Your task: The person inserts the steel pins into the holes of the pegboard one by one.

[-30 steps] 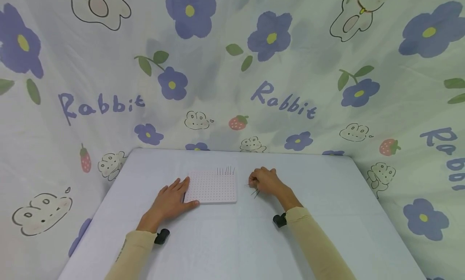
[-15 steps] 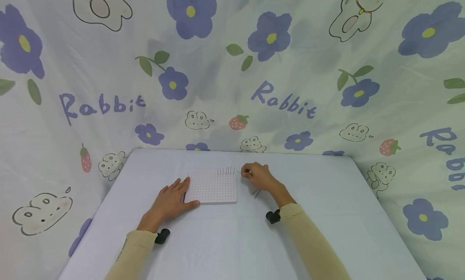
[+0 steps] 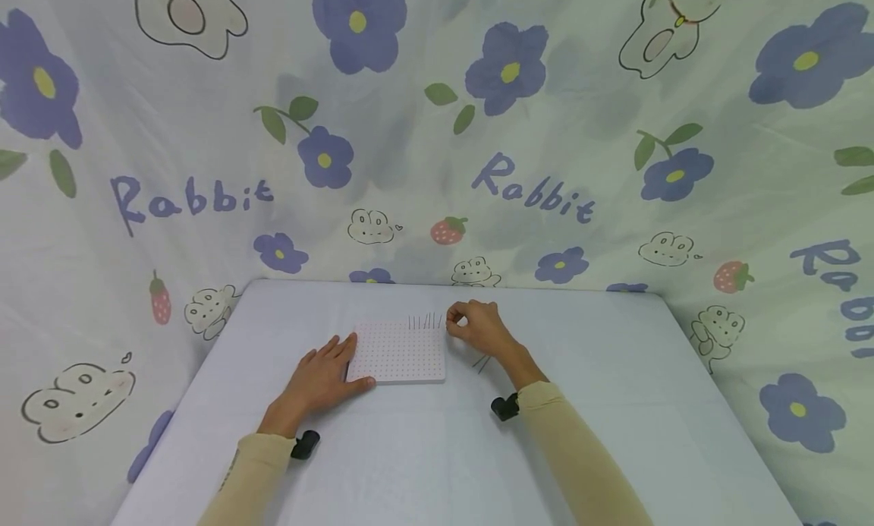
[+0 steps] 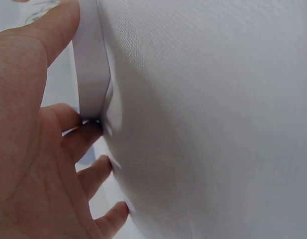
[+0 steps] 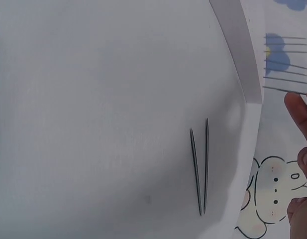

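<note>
A white pegboard [image 3: 399, 355] with a grid of small holes lies flat on the table. Several thin metal needles [image 3: 425, 321] stand in a row along its back edge toward the right, some leaning. My left hand [image 3: 322, 378] steadies the board, thumb at the front left corner and fingers along its left side, mostly straight. At the back right corner, my right hand [image 3: 481, 329] has thumb and forefinger pinched together on a needle, which the fingers now hide. In the right wrist view, one fingertip [image 5: 296, 102] is close by the nearest standing needle [image 5: 277, 89].
Two loose needles [image 5: 205, 169] lie side by side on the white tabletop [image 3: 423, 450], right of the board and below my right wrist. Behind the table hangs a patterned cloth [image 3: 410, 154] with flowers and rabbits.
From right of the board, my right hand has moved back and left with a needle to the back right corner. My left hand and the board have stayed put.
</note>
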The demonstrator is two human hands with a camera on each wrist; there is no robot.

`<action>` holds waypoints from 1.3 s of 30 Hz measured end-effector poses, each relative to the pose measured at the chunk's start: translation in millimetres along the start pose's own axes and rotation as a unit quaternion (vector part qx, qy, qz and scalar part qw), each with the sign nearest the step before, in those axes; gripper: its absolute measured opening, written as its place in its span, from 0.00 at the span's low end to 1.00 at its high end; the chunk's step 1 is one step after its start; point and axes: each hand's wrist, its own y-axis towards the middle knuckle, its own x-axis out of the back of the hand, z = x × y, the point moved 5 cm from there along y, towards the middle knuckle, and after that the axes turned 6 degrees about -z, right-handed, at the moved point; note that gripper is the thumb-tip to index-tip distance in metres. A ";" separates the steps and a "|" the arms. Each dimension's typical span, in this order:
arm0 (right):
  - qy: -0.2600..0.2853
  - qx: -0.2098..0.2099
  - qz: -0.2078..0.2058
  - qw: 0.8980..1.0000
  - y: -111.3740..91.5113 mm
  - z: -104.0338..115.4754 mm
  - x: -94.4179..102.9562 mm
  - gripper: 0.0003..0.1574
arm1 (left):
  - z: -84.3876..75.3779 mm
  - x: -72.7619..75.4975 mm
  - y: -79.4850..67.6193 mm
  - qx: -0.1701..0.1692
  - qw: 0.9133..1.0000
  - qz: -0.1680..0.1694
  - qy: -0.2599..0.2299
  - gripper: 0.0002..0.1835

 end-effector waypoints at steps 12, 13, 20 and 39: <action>-0.032 -0.010 -0.004 0.999 4.3 4.0 -7.8 0.03 | 0.0 -0.3 -1.1 0.003 1.000 0.003 0.000 0.55; -0.035 -0.010 -0.004 0.999 4.7 4.2 -8.2 0.03 | 0.2 -0.3 -1.1 0.003 1.000 0.004 0.000 0.55; -0.048 -0.012 0.008 0.999 5.9 5.2 -13.2 0.04 | -0.1 -1.5 -0.9 0.000 1.000 0.002 0.002 0.55; -0.042 -0.025 0.010 0.999 4.7 7.1 -12.0 0.07 | -1.1 1.9 -0.2 -0.006 1.000 -0.008 -0.004 0.55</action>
